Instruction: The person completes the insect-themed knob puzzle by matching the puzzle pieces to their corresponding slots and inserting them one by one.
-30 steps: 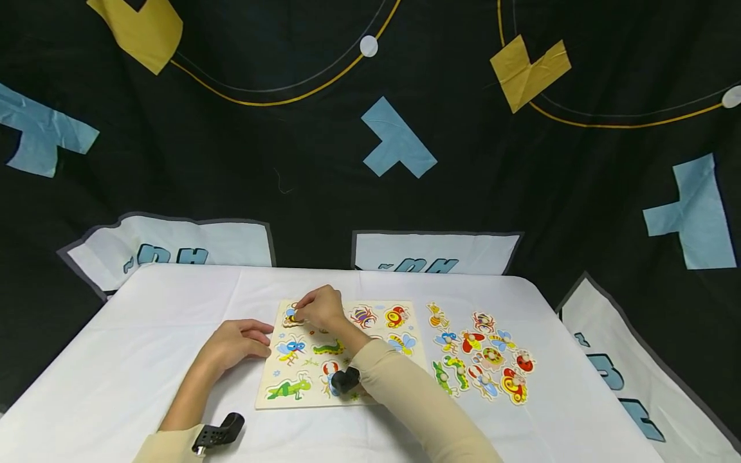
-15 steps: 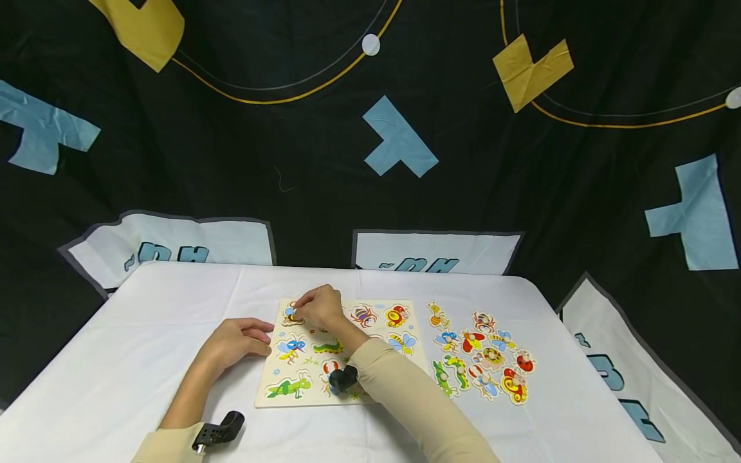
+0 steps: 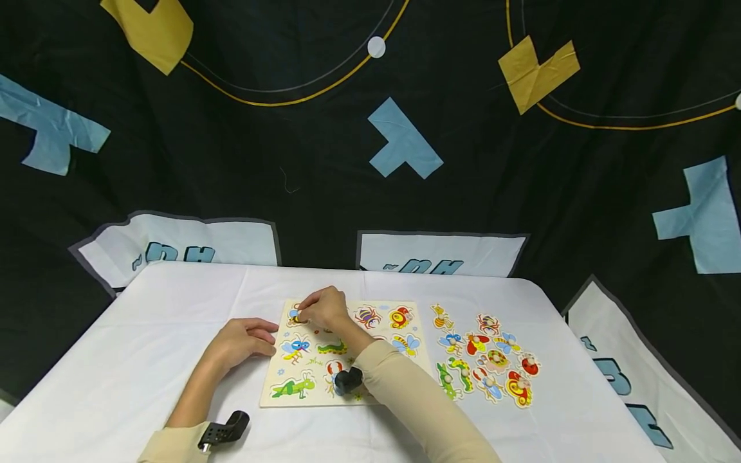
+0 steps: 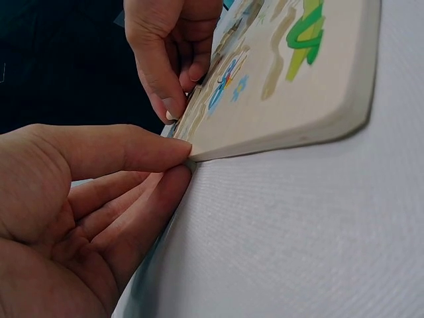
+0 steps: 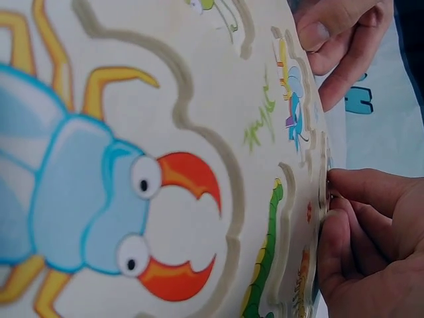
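Observation:
A cream puzzle board (image 3: 315, 402) with printed insects and recessed outlines lies on the white table. My right hand (image 3: 326, 308) pinches a bee puzzle piece (image 3: 294, 317) at the board's far left corner; the fingers cover part of the piece. In the right wrist view, the thumb and fingertips of my right hand (image 5: 377, 232) meet low at the board's far edge. Thumb and fingertips of my left hand (image 3: 243, 344) touch the board's left edge. The left wrist view shows my left hand (image 4: 99, 199) with fairly straight fingers against that side edge.
To the right of the board lie several loose insect pieces, among them a snail (image 3: 518, 388), a ladybug (image 3: 529, 364), a spider (image 3: 488, 325) and a green caterpillar (image 3: 461, 373). White cloth (image 3: 173, 321) covers the table. A dark curtain (image 3: 324, 193) hangs behind it.
The head view has shifted slightly, so everything appears a little further right. Both hands keep their places on the board, with the right fingers still at the bee piece.

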A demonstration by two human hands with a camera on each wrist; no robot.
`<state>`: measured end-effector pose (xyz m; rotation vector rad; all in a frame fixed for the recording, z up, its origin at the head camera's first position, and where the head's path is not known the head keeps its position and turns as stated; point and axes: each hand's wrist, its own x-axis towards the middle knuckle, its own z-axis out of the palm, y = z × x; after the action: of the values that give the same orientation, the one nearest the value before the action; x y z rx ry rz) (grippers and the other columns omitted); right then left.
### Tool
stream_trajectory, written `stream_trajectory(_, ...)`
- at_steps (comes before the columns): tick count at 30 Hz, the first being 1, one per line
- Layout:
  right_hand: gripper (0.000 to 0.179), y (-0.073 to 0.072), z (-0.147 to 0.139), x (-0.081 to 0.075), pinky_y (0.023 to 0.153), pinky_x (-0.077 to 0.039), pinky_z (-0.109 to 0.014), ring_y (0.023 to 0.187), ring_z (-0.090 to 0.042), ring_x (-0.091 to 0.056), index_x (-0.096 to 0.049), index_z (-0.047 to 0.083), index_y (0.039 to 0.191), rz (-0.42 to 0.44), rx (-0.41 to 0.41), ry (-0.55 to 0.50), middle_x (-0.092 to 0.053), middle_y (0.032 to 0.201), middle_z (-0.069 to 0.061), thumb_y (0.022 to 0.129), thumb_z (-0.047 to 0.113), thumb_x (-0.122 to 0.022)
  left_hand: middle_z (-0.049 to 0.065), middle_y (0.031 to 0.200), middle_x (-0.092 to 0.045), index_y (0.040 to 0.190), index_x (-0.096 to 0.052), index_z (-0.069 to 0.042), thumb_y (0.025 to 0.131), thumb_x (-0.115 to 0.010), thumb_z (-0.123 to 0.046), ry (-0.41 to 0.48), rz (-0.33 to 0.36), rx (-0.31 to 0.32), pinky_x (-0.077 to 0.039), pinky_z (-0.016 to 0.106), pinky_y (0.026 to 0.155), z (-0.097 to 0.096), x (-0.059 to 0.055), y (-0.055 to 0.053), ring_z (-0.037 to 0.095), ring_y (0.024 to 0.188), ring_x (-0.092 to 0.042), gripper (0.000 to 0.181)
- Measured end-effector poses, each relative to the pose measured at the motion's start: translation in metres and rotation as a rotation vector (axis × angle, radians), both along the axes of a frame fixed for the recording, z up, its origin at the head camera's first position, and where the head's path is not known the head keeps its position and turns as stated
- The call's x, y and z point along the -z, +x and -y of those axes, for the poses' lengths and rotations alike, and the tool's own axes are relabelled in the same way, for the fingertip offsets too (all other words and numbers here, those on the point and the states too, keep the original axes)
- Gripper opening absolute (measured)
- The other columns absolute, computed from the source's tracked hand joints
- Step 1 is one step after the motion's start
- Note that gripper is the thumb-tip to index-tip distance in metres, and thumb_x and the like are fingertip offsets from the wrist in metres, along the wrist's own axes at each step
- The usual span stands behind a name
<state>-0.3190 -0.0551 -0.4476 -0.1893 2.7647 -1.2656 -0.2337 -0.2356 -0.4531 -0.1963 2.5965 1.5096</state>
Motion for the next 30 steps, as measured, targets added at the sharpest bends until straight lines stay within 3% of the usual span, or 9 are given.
stream_trajectory(7,0.007,0.0004,-0.0011,-0.0002,0.076,-0.040,-0.024,0.082,-0.008,-0.052,-0.081,0.020,0.074,0.004,-0.012,0.007,-0.071,0.070,0.012,0.075,0.016,-0.086,0.001,0.081,-0.071,0.121,-0.069,0.002,0.072,-0.084,-0.005,0.007,-0.014,0.004,-0.052,0.026,0.067,-0.0008,-0.0007,0.0001,0.013,0.075,-0.062,0.051)
stream_trajectory(24,0.005,0.0005,-0.0044,0.0019,0.071,-0.042,-0.022,0.080,-0.007,-0.054,-0.082,0.020,0.078,0.017,-0.018,-0.003,-0.071,0.075,0.012,0.077,0.017,-0.086,0.002,0.081,-0.072,0.121,-0.069,0.003,0.072,-0.084,-0.004,0.014,-0.009,-0.003,-0.052,0.026,0.067,-0.0026,-0.0007,-0.0002,0.013,0.074,-0.062,0.052)
stream_trajectory(30,0.010,0.0015,-0.0084,-0.0007,0.073,-0.043,-0.022,0.079,-0.006,-0.055,-0.082,0.019,0.081,-0.023,-0.028,-0.002,-0.073,0.074,0.011,0.074,0.020,-0.089,0.001,0.081,-0.071,0.121,-0.069,0.002,0.072,-0.084,-0.005,0.005,-0.004,-0.009,-0.051,0.026,0.067,-0.0022,-0.0009,-0.0004,0.014,0.075,-0.062,0.052)
